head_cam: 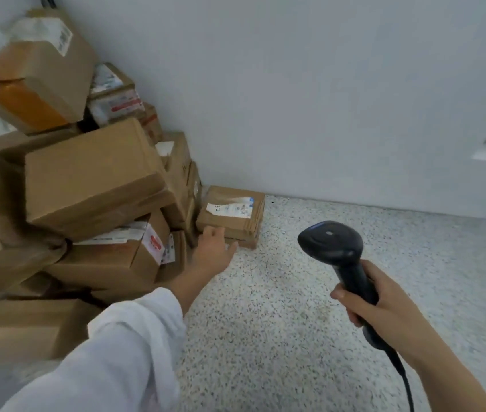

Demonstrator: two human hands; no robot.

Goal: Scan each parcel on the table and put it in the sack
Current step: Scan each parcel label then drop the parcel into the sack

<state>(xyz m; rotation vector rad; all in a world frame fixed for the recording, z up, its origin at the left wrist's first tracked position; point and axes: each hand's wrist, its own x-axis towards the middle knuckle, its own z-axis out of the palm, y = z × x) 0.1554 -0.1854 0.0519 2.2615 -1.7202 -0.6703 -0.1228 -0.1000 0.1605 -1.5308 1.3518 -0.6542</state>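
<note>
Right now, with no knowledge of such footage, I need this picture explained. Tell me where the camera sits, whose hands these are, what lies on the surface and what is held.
There is no machine: a person wears one camera on the head, looking down at their own two hands. The right hand grips a black barcode scanner with a cable. The left hand, in a white sleeve, reaches open towards a small labelled parcel on the speckled table by the wall. A pile of cardboard parcels stands at left. No sack shows.

Matt brown cardboard boxes (93,173) with paper labels, a speckled stone-like counter (310,307), a smooth black plastic scanner (337,251), a white cloth sleeve (122,346).
</note>
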